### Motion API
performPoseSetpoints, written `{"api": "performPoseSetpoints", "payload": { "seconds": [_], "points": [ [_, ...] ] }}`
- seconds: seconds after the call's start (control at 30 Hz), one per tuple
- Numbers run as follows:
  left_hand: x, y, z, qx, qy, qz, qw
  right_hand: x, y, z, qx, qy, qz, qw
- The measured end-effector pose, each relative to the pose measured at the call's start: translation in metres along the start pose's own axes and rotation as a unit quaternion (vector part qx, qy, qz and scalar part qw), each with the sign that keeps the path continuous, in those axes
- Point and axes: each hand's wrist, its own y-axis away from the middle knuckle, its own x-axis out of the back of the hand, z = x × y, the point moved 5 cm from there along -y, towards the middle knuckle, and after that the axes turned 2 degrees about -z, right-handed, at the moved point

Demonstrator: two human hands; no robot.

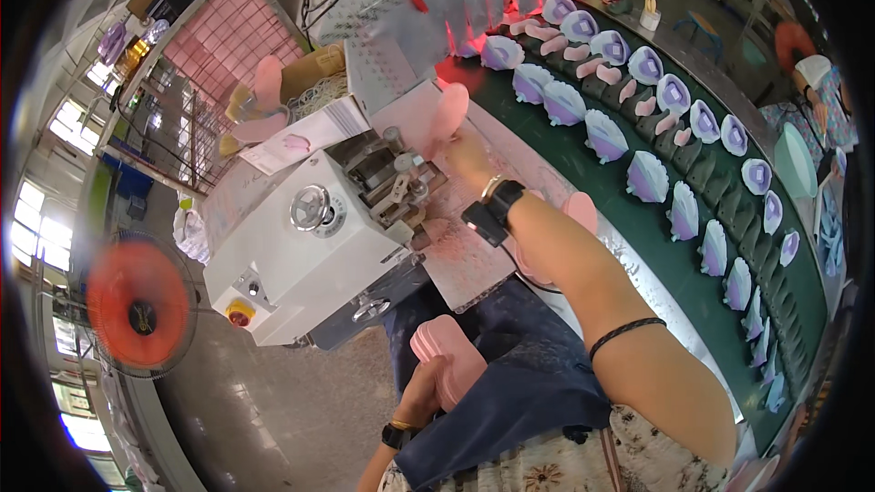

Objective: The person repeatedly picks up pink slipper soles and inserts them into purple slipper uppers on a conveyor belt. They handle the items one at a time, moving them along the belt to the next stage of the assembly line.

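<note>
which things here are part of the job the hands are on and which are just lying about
In hand:
- right hand holding a pink shell piece at the white machine
- left hand holding a pink shell piece on the lap

Lying about:
- purple shell pieces on the green conveyor belt
- red fan
- cardboard box

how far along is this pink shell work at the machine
Looks mid-run. Done: rows of purple shell pieces already lie on the green conveyor belt. In hand: the right hand holds a pink shell piece at the white machine. Left: the left hand holds a stack of pink pieces.
</note>
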Motion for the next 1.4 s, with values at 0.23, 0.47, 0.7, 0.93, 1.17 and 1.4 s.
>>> {"api": "performPoseSetpoints", "payload": {
  "seconds": [0.23, 0.47, 0.7, 0.93, 1.17, 1.4],
  "points": [
    [0.018, -0.002, 0.008, -0.063, -0.268, 0.040, 0.961, 0.235, 0.067, -0.033, -0.029, -0.078, 0.159, 0.984],
    [-0.053, -0.036, 0.010, -0.033, -0.058, 0.001, 0.998, 0.507, 0.149, 0.054, -0.058, 0.084, 0.481, 0.871],
    [-0.054, -0.051, 0.006, -0.041, -0.099, -0.005, 0.994, 0.579, 0.117, 0.105, -0.036, 0.339, 0.415, 0.844],
    [-0.099, -0.023, 0.011, -0.046, -0.110, 0.028, 0.992, 0.259, 0.133, -0.019, 0.183, 0.034, 0.026, 0.982],
    [-0.085, -0.038, 0.029, -0.138, -0.182, 0.001, 0.974, 0.082, 0.274, -0.042, 0.104, 0.150, -0.181, 0.966],
    [-0.043, -0.010, 0.029, -0.071, -0.024, -0.004, 0.997, 0.067, 0.176, 0.000, 0.005, 0.072, -0.053, 0.996]
  ]
}}
